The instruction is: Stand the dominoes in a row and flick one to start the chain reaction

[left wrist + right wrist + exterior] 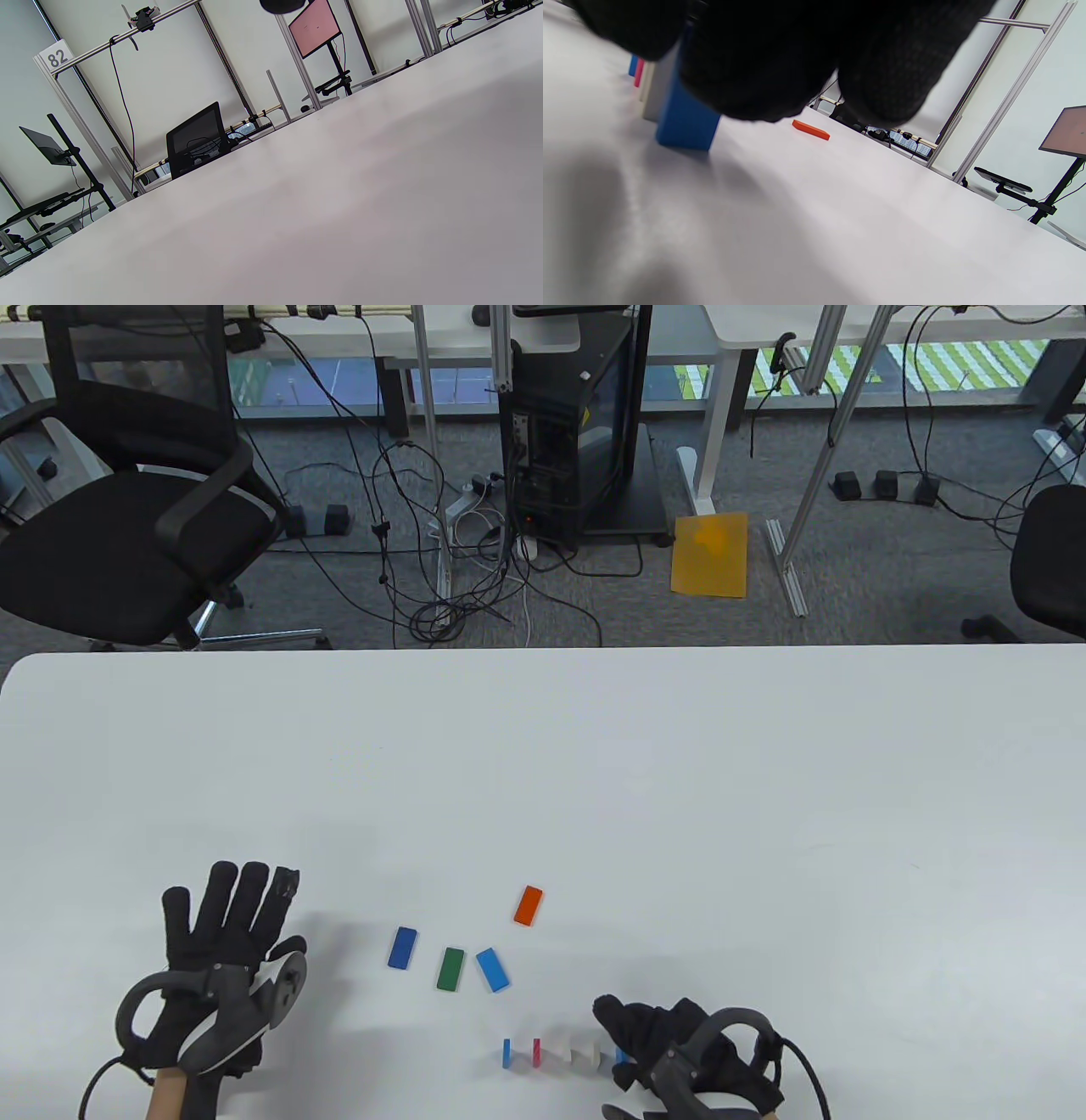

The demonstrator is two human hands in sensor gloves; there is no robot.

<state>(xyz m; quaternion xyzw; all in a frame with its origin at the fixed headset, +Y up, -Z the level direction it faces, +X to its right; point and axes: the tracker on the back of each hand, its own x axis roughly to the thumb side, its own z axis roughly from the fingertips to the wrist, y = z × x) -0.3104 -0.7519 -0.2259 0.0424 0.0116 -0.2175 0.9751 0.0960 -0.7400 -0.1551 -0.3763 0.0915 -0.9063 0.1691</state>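
A: Is the right hand (679,1052) standing a blue domino (685,123)?
B: Yes, fingers pinching it, ending the row near the tabletop's near edge.
A: The left hand (225,950)?
B: Resting, fingers spread. Next, I judge, it's collecting the flat orange domino (528,905).

The table view looks down from high over the worktop (594,746). Both wrist views skim it low and tilted; the right one, very close, shares the orange domino (528,905) (810,129) with it
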